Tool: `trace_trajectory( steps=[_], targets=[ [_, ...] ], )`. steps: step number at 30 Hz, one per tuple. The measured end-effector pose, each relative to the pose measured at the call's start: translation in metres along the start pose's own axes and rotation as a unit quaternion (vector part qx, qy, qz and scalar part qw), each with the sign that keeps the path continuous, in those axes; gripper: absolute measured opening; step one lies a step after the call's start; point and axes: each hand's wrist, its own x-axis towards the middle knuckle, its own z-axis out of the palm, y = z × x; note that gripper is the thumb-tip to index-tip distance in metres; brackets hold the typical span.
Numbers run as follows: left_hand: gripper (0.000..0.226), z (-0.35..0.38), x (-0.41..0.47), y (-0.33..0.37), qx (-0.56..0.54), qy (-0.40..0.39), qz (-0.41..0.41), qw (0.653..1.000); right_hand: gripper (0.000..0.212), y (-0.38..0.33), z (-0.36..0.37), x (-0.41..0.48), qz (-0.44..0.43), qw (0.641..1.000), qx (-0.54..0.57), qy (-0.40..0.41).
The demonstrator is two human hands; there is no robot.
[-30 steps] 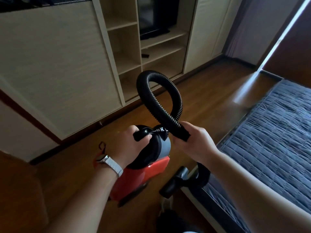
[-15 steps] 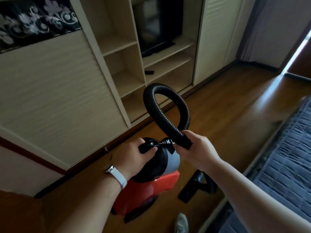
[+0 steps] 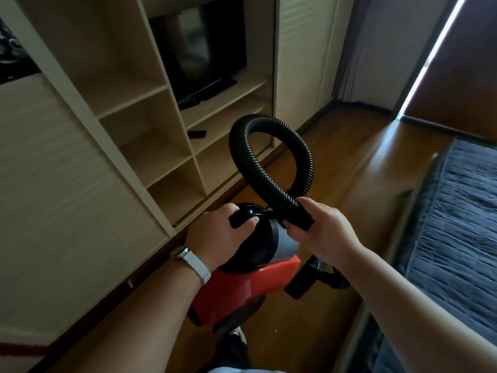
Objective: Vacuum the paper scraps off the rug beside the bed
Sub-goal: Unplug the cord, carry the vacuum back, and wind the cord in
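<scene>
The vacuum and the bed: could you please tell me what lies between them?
In the head view, a black nozzle shows between the red vacuum and the bed, over wooden floor.

We logged a pale wooden shelf unit (image 3: 121, 49) along the wall, with a dark television (image 3: 204, 49) standing in its upper right bay. A small black object (image 3: 196, 134) lay on the shelf below. The floor (image 3: 349, 162) was brown wood. A greyish curtain (image 3: 376, 44) hung in the far corner.
</scene>
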Motion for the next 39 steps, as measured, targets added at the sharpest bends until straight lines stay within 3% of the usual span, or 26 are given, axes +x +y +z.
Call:
trace_trajectory(
  steps=[13,17,21,25,39],
  targets=[
    [0.032,0.032,0.231,-0.008,-0.082,-0.081,0.165,0.980,0.034,0.071,0.015,0.146,0.162,0.979,-0.049,0.117],
    [0.031,0.032,0.289,0.001,-0.052,-0.097,0.219,0.969,0.028,0.079,0.011,0.177,0.183,0.972,-0.042,0.144],
    [0.037,0.038,0.341,0.015,-0.036,-0.098,0.239,0.965,0.033,0.092,0.006,0.203,0.203,0.960,-0.056,0.186],
    [0.041,0.056,0.380,0.035,-0.032,-0.117,0.250,0.961,0.023,0.123,0.009,0.226,0.222,0.957,-0.048,0.181],
    [0.040,0.146,0.529,0.147,0.015,-0.173,0.249,0.953,0.027,0.293,-0.049,0.343,0.252,0.951,-0.016,0.181]
  ],
)
